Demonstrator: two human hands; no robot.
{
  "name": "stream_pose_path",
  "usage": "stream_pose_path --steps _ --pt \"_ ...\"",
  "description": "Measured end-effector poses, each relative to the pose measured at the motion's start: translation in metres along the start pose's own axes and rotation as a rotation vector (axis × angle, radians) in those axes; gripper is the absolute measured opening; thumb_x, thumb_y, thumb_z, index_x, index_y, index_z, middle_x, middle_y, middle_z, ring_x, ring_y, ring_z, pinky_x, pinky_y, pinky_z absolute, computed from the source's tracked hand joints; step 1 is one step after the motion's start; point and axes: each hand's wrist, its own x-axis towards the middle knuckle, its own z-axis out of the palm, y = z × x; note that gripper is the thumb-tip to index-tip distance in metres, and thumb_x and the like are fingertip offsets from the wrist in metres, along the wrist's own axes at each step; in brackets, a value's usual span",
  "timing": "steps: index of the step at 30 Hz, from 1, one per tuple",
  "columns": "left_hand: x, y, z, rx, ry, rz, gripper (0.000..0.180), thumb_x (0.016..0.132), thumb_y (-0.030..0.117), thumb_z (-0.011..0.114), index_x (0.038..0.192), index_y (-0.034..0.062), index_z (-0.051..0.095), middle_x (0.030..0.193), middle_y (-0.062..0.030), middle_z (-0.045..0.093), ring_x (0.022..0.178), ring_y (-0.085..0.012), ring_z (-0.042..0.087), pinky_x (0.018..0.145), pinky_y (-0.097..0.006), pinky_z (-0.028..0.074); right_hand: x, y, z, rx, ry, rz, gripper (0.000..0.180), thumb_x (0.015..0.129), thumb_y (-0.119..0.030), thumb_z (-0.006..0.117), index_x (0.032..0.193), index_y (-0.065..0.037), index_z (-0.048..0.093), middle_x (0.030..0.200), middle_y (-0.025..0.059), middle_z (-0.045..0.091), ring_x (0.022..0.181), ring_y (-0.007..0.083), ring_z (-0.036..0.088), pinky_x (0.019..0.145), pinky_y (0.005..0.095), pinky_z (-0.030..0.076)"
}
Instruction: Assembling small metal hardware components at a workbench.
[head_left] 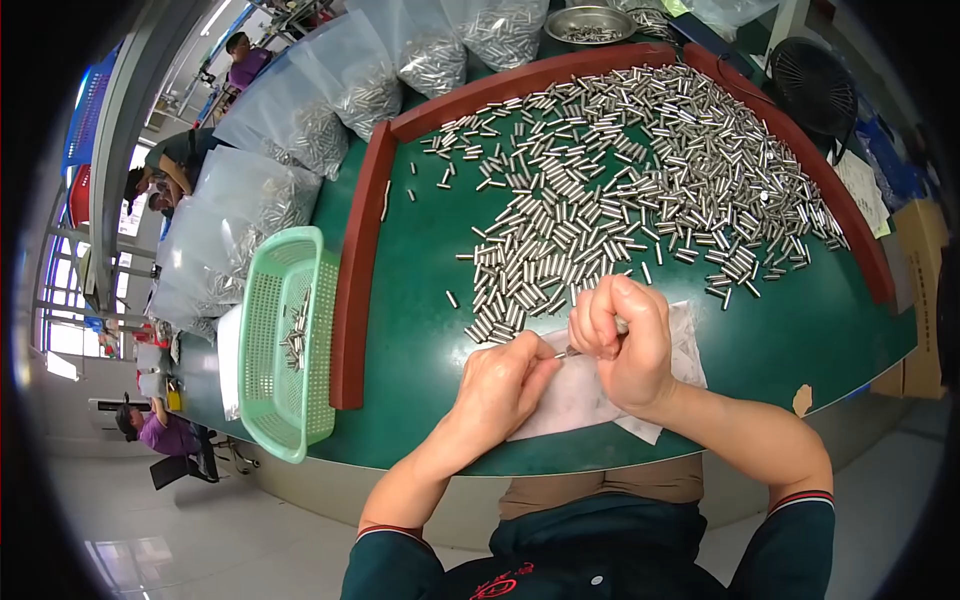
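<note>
Over a white cloth (572, 400) near the table's front edge, my two hands almost meet. My left hand (500, 385) is closed in a pinch on a small metal pin (562, 355), whose end shows past the fingertips. My right hand (630, 340) is curled in a fist just to the right; a slim dark tip reaches from it toward the pin, and what it grips is mostly hidden by the fingers. Beyond the hands spreads a large heap of short silvery metal pins (690, 160), with looser ones toward its left side.
Red rails (358, 270) border the green table (420, 400). A light green basket (322, 350) with several pins stands left of the rail. Clear bags of pins (365, 85) line the far left. A metal bowl (590, 14), a black fan (812, 88) and a cardboard box (918, 260) stand around.
</note>
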Motion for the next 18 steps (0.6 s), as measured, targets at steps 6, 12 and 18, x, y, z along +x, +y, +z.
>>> stream_pose_path --steps 6,12,18 --pt "0.0011 0.0026 -0.0003 0.017 0.013 -0.044 0.011 0.073 0.004 0.063 0.071 -0.0003 0.053 0.053 -0.0081 0.052 0.042 -0.0155 0.048 0.043 -0.026 0.039 0.0024 0.0036 -0.0016 0.041 0.049 0.046 0.038 0.087 -0.02 0.035 0.052 -0.007 0.03 0.048 -0.0006 0.031 0.044 0.0071 0.026 0.042 0.0229 0.023" --pt "0.0011 0.0023 -0.0012 0.007 0.008 -0.039 0.011 0.072 0.003 0.064 0.072 -0.0007 0.053 0.051 -0.0078 0.051 0.042 -0.0141 0.047 0.042 -0.025 0.038 0.0025 0.0055 -0.0021 0.071 0.046 0.057 0.037 0.087 -0.02 0.035 0.052 -0.007 0.03 0.048 -0.0007 0.031 0.043 0.007 0.025 0.041 0.0229 0.022" --pt "0.001 0.003 -0.0011 0.013 -0.001 -0.055 0.011 0.072 0.003 0.064 0.071 -0.001 0.053 0.051 -0.0073 0.05 0.042 -0.014 0.045 0.042 -0.025 0.038 0.0021 0.0044 -0.0019 0.058 0.037 0.05 0.038 0.087 -0.02 0.034 0.051 -0.007 0.03 0.047 -0.0006 0.03 0.043 0.0071 0.025 0.041 0.0229 0.022"
